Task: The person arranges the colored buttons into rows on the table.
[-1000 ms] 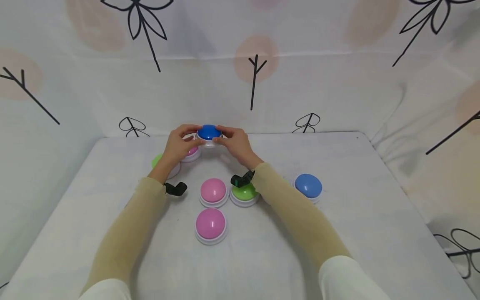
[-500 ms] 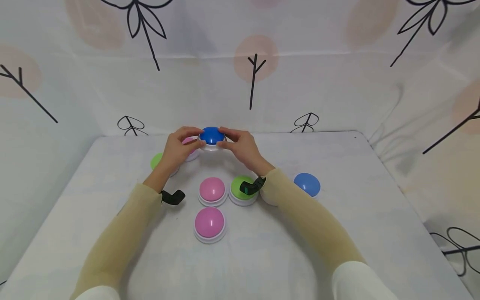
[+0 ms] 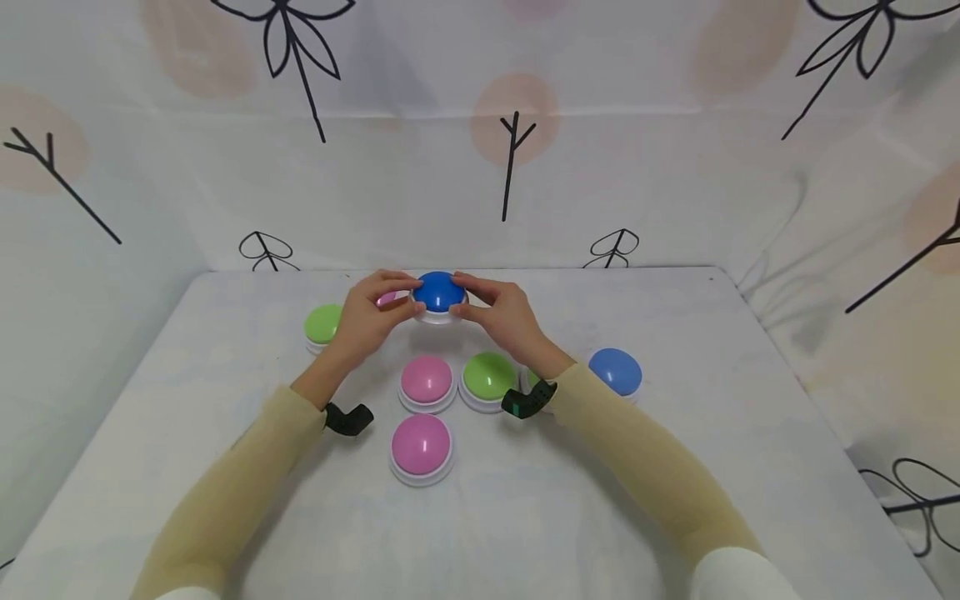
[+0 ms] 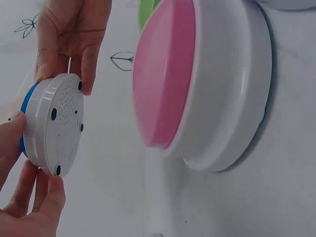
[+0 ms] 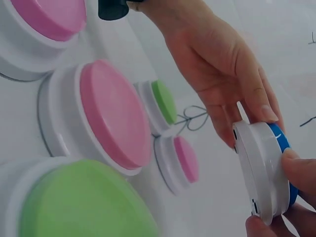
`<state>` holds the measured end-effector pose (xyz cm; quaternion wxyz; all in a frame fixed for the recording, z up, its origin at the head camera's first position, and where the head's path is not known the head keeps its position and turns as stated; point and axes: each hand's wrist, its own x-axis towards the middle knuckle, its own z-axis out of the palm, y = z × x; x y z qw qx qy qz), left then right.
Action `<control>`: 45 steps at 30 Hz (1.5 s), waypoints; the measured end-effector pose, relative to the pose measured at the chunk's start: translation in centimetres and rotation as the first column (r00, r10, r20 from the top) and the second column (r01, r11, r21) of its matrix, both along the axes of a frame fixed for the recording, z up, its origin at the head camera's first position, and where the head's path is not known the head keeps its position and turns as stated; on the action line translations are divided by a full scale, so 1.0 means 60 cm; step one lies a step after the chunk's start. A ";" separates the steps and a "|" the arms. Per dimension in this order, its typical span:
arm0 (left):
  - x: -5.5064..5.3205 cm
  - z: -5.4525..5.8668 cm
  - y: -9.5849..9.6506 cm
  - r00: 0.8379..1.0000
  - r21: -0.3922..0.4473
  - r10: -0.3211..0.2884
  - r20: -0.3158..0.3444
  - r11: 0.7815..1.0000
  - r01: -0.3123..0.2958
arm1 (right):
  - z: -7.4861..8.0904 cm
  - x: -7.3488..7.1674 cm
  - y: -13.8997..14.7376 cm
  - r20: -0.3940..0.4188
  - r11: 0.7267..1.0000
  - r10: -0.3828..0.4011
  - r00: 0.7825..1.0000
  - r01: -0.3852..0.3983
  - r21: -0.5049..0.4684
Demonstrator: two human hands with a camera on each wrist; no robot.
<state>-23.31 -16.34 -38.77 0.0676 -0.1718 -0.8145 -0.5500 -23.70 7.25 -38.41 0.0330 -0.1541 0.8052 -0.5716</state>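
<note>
Both hands hold a blue push button (image 3: 438, 292) with a white base, raised near the far side of the table. My left hand (image 3: 371, 321) pinches its left side between thumb and fingers. On the opposite side, the thumb and fingers of my right hand (image 3: 512, 321) grip it. Its white underside, with small dark feet and a patch of tiny holes, shows in the left wrist view. A pink button (image 3: 386, 298) is mostly hidden behind my left hand. Just left of that hand stands a green button (image 3: 322, 323).
On the white table (image 3: 525, 517), a pink button (image 3: 426, 379) and a green button (image 3: 489, 375) stand side by side, with another pink button (image 3: 421, 446) in front. My right wrist partly covers a second green button (image 3: 533, 380). A lighter blue button (image 3: 617, 372) stands farther right.
Both hands have brought the blue button slightly right and nearer to me. The green button at the left has come more into view; the standing buttons keep their places.
</note>
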 end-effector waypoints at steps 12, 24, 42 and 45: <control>0.023 0.003 0.010 0.985 0.142 -0.163 0.055 0.978 0.153 | 0.001 0.042 0.027 -0.021 0.999 0.001 1.000 -0.001 -0.033; 0.041 0.018 0.016 0.947 0.058 -0.306 0.096 0.952 0.302 | 0.009 0.080 0.054 -0.021 0.999 0.043 0.999 -0.044 -0.026; 0.074 0.018 0.034 0.903 -0.061 -0.394 0.168 0.911 0.409 | -0.006 0.138 0.096 0.062 0.997 0.066 0.996 -0.064 -0.034; 0.078 0.017 0.038 0.888 -0.057 -0.421 0.184 0.897 0.438 | -0.011 0.151 0.100 0.078 0.998 0.053 0.996 -0.051 -0.034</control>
